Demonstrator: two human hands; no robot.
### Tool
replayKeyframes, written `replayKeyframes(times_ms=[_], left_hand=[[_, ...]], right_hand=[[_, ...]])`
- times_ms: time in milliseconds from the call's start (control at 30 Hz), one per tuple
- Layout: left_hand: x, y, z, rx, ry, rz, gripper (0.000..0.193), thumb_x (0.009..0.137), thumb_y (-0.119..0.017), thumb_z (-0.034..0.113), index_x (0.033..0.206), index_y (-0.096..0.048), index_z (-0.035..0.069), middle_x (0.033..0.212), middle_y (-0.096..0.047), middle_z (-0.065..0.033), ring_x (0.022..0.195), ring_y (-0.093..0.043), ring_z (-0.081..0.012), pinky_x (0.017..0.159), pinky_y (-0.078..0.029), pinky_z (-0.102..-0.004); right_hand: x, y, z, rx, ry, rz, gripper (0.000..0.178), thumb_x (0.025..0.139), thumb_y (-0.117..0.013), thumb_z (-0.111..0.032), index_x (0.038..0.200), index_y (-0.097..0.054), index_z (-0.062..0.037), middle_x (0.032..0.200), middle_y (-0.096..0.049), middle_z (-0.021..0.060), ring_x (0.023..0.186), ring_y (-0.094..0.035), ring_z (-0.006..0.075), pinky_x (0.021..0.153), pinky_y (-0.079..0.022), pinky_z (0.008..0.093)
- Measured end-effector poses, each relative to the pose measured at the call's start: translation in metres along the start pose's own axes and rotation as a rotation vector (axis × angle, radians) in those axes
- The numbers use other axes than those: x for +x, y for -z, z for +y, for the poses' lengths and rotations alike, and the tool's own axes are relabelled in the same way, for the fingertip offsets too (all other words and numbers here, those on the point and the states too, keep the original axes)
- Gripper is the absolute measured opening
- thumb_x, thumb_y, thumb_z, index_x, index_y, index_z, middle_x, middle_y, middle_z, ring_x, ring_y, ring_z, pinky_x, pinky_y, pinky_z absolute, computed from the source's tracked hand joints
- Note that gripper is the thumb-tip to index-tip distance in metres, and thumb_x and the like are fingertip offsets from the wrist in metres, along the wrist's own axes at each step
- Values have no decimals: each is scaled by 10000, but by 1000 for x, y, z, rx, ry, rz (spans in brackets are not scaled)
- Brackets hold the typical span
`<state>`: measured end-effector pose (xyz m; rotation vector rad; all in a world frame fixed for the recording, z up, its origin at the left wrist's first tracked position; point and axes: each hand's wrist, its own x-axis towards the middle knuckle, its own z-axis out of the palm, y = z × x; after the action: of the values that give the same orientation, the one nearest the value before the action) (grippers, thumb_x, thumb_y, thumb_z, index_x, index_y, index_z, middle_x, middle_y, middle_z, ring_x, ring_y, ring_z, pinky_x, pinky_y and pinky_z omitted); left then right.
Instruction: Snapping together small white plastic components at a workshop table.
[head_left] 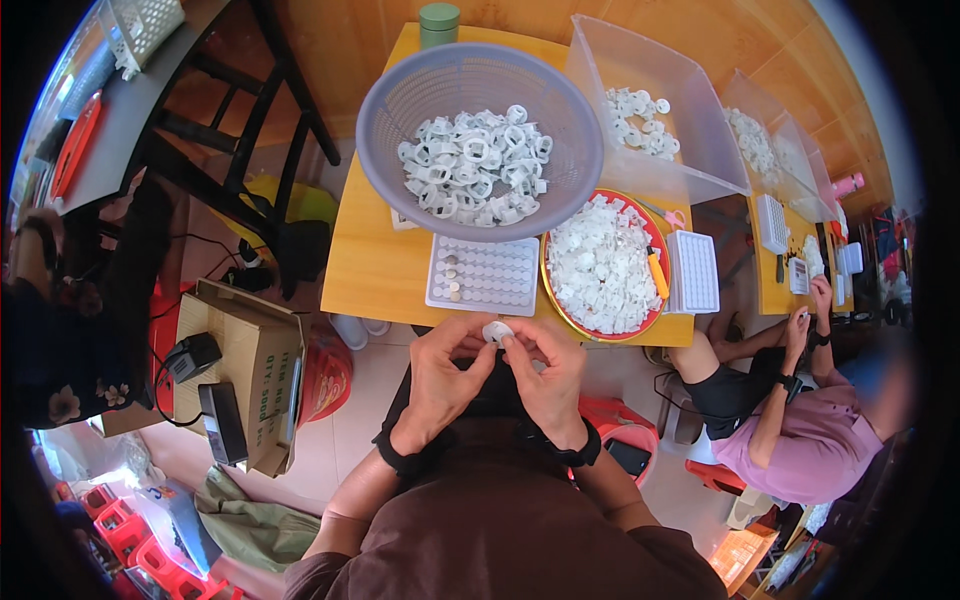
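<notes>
on the side of the cardboard box [268, 365], which stands on the floor at the left, there is printing in green capital letters and figures; the lines run almost upright, because the box is tilted in this view. the box is brown and its flaps are open, and a black adapter [223, 423] lies against it.

the left hand [447, 365] and the right hand [545, 375] are together in front of the table edge. both are gripping, with the thumbs and fingertips, one small white piece [497, 331], which is round and looks like smooth plastic. it is held just before the pale tray [505, 272], whose surface has rows of small round hollows. in the left part of this tray are some small metallic discs [453, 271].

behind the tray is a grey-purple plastic basin [378, 120] with perforated wall, and inside it white ring-shaped parts [478, 160] are heaped. to its right, a round red dish [548, 285] with golden rim carries a rough pile of white bits [603, 265]. all these rest on the yellow wooden table [365, 265], which shows a smooth surface.
</notes>
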<state>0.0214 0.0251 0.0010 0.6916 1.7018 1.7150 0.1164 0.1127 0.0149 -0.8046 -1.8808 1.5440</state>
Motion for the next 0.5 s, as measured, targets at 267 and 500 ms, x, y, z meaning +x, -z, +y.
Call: replayKeyframes(times_ms=[267,500], left_hand=[[1,1,0,416,-327,21,294,693,-624,-27,983,-593,6,776,-596,-116,626,-623,-220,554,-509,-291],[0,1,-5,622,-427,5,285,681,-649,-22,959,-595,7,704,-588,-102,584,-614,-199,517,-496,-282]], right_hand=[[-2,0,-1,-246,225,40,169,776,-606,48,941,-622,16,750,-577,103,579,-589,156,506,-458,250],[-5,2,0,-266,197,31,144,772,-604,50,913,-616,23,734,-575,101,564,-582,159,492,-456,257]])
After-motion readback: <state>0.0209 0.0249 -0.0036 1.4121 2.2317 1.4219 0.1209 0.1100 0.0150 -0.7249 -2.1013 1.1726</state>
